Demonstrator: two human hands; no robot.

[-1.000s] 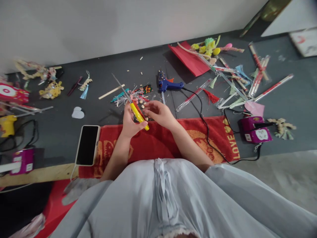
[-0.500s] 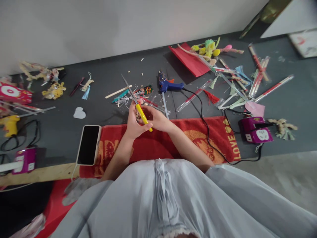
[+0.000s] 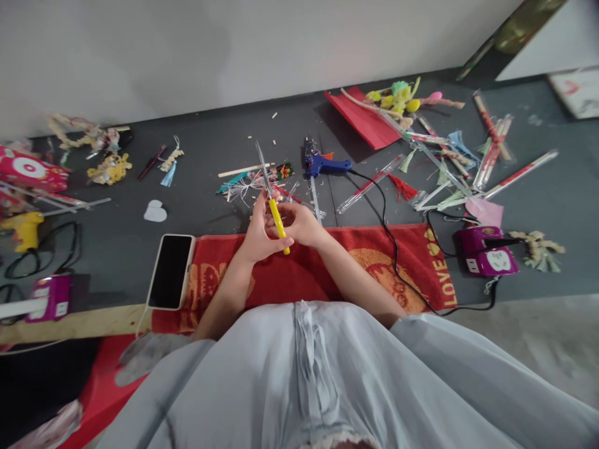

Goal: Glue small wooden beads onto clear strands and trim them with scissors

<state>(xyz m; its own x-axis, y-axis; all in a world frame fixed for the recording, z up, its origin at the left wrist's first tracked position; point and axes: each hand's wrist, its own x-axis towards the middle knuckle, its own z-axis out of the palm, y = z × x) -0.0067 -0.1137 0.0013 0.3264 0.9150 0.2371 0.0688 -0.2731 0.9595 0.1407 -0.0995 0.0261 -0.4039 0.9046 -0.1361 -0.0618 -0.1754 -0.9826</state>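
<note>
A pair of scissors with a yellow handle is seen nearly edge-on between my hands, its metal blades pointing up and away over the table. My right hand is closed at the handle, fingers curled toward the left. Facing it, my left hand is closed too, its fingers bent beside the base of the blades. A thumb tip lies by the handle's lower end. What sits between the palms is mostly hidden. Just beyond the blades lie white strings, a thin wooden stick and small scraps.
A blue glue gun rests to the right, its black cord crossing the red towel. Left are a phone and a white heart-shaped piece. Red paper, wrapped sticks, tassels and a purple power block lie right.
The scissors have turned more upright, their blade tips swinging to the right. Both hands have stayed close together, and the whole view has shifted slightly.
</note>
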